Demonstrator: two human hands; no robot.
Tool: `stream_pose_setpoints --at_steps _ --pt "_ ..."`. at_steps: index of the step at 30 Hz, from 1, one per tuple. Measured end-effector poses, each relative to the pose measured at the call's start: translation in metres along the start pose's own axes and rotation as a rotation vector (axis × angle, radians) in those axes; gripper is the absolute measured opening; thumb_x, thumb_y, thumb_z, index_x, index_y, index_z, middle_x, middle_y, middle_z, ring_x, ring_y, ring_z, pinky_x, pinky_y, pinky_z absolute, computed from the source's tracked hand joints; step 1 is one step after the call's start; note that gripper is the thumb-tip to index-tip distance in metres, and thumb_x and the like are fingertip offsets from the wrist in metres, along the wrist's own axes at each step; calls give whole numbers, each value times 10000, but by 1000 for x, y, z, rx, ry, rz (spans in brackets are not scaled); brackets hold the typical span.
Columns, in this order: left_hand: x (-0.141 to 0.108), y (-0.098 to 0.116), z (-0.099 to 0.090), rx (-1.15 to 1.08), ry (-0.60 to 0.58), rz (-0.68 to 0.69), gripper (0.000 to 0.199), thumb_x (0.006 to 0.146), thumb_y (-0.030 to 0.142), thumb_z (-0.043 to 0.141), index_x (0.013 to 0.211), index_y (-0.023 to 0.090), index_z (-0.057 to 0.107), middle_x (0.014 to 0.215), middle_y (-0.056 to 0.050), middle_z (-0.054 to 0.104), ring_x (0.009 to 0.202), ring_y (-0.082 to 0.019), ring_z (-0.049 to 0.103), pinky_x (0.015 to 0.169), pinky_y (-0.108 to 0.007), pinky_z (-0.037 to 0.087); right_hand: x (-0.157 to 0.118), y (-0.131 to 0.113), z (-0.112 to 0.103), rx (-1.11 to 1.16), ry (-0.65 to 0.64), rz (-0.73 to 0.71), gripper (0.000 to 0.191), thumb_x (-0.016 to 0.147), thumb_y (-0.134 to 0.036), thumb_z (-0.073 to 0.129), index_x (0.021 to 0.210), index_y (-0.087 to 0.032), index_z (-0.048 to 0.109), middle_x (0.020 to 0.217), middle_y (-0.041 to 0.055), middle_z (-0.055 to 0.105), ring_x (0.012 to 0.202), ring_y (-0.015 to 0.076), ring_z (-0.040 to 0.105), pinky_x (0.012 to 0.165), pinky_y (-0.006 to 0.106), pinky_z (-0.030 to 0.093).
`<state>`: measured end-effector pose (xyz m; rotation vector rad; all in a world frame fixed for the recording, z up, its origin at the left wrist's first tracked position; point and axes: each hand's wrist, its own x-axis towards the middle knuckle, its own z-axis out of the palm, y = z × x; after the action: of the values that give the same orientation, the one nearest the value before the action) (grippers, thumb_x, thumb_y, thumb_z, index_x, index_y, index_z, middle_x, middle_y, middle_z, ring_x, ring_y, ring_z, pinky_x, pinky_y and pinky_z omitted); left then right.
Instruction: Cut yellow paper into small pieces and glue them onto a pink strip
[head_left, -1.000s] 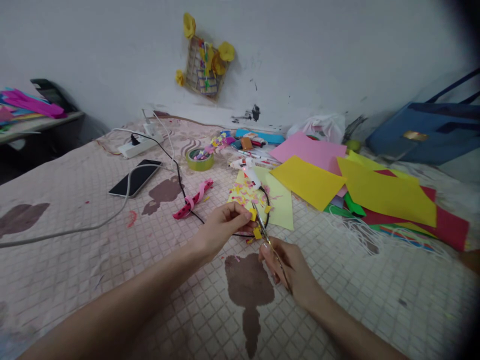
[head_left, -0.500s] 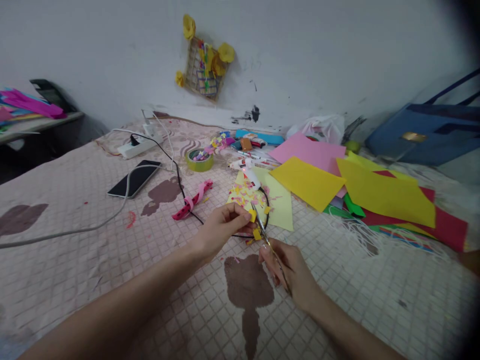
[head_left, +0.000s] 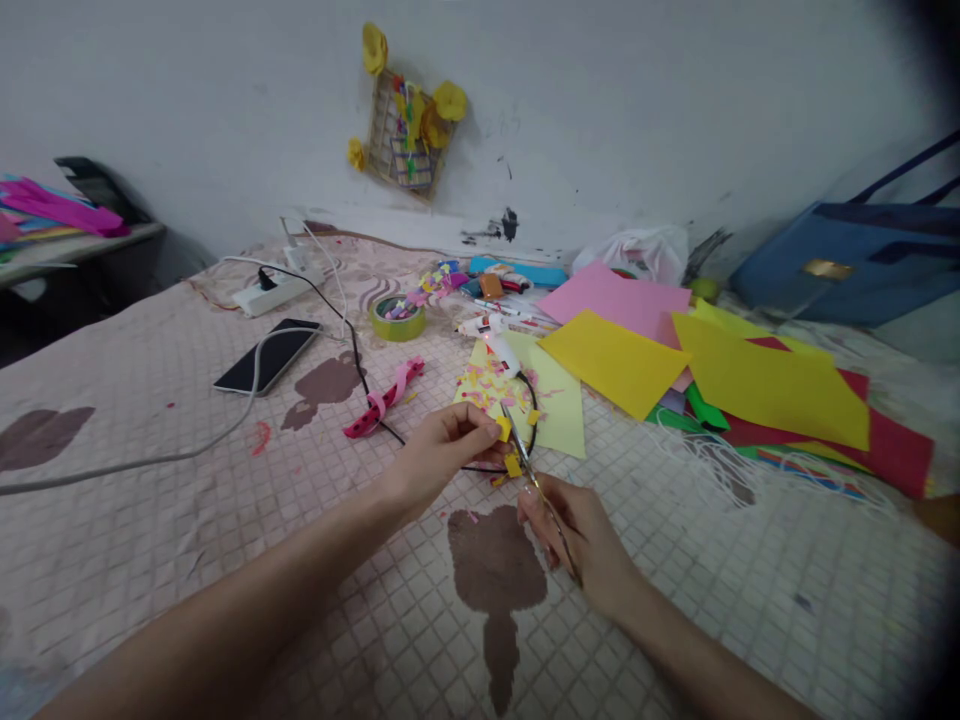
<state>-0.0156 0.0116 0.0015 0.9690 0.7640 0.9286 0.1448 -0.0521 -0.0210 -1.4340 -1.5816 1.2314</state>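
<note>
Between thumb and fingers, my left hand [head_left: 454, 445] pinches a small yellow paper piece [head_left: 504, 428]. My right hand [head_left: 566, 525] is wrapped round the handles of a pair of scissors [head_left: 534, 478], whose blades point up and away, right beside the yellow piece. Another yellow scrap [head_left: 513, 465] is just below the blades. Behind my hands, many pink and yellow snippets [head_left: 480, 385] lie on a pale yellow sheet [head_left: 562, 420], along with a white glue gun [head_left: 504, 355] with a black cord.
A phone [head_left: 268, 356], a power strip [head_left: 274, 293], a tape roll [head_left: 397, 318] and a pink-red strip [head_left: 384, 398] stand left. Coloured sheets [head_left: 611, 362], white string [head_left: 712, 465] and a blue bag [head_left: 847, 262] are right. Cables cross the patterned cloth [head_left: 337, 600].
</note>
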Motion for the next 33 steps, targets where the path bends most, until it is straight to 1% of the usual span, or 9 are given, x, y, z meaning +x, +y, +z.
stream_pose_setpoints --at_steps 4,10,16,22,30,33 --pt "0 0 0 10 2 -4 194 718 264 677 727 119 548 681 -8 638 641 -89 609 676 -232 493 0 0 0 7 0 -17 434 846 -555 389 642 -182 473 484 -48 389 407 90 380 380 203 293" --pt "0 1 0 11 2 -8 219 701 282 691 719 121 544 680 -6 634 633 -90 606 672 -239 494 0 6 0 21 -15 -25 407 850 -531 409 640 -186 456 502 -46 393 418 87 380 386 197 288" --pt "1 0 -2 21 -5 -7 208 711 276 683 723 121 544 688 -12 640 649 -95 612 679 -243 496 1 4 1 18 -12 -19 434 844 -560 388 625 -190 442 498 -43 382 422 91 367 385 204 279" --pt "2 0 -4 16 -42 -11 203 725 271 673 727 124 533 691 -14 646 634 -88 611 673 -240 493 0 1 1 21 -16 1 435 831 -566 403 621 -188 447 500 -44 367 426 89 353 382 203 267" --pt "7 4 -13 84 -110 -51 209 721 273 678 737 117 540 696 -40 661 652 -109 626 688 -258 492 0 9 1 23 -11 8 410 840 -527 425 608 -190 437 498 -50 353 419 79 345 377 191 258" --pt "8 7 -18 117 -133 -76 194 728 263 674 726 116 548 704 -39 662 658 -101 626 688 -238 485 0 11 2 40 -28 39 412 838 -532 430 614 -186 452 492 -50 376 409 76 362 372 186 267"
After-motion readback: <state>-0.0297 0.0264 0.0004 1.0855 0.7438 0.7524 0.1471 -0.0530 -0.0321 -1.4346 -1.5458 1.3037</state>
